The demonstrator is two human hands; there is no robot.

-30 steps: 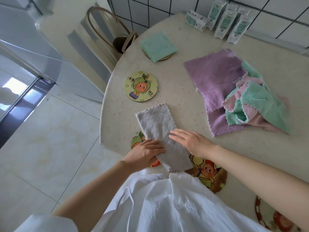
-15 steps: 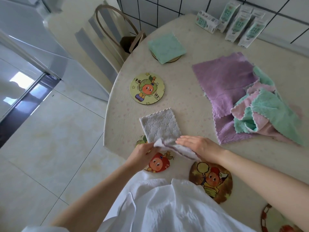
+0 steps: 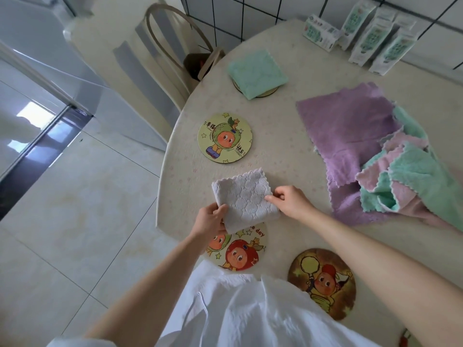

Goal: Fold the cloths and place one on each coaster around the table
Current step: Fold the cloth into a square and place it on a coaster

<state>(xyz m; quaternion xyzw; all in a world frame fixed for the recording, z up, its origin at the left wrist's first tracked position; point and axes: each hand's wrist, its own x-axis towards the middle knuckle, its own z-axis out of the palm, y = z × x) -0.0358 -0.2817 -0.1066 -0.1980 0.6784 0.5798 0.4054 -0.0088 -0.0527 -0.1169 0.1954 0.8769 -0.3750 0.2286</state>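
Grey honeycomb cloth (image 3: 245, 196), mint folded cloth (image 3: 256, 71), purple cloth (image 3: 348, 128), cartoon-printed coasters (image 3: 225, 138).

The grey cloth (image 3: 244, 199) is soft matt fabric with a raised honeycomb weave and wavy stitched edges. The purple cloth (image 3: 348, 128) and the folded green cloth (image 3: 256, 72) look fluffy, like microfibre pile. The yellow coaster (image 3: 224, 138) has a smooth printed face with a slight sheen. The bench (image 3: 283, 146) is matt and finely speckled. The floor (image 3: 75, 209) is glossy tile, the cartons (image 3: 373, 43) are printed paperboard, and the shirt (image 3: 250, 316) is creased white cloth.
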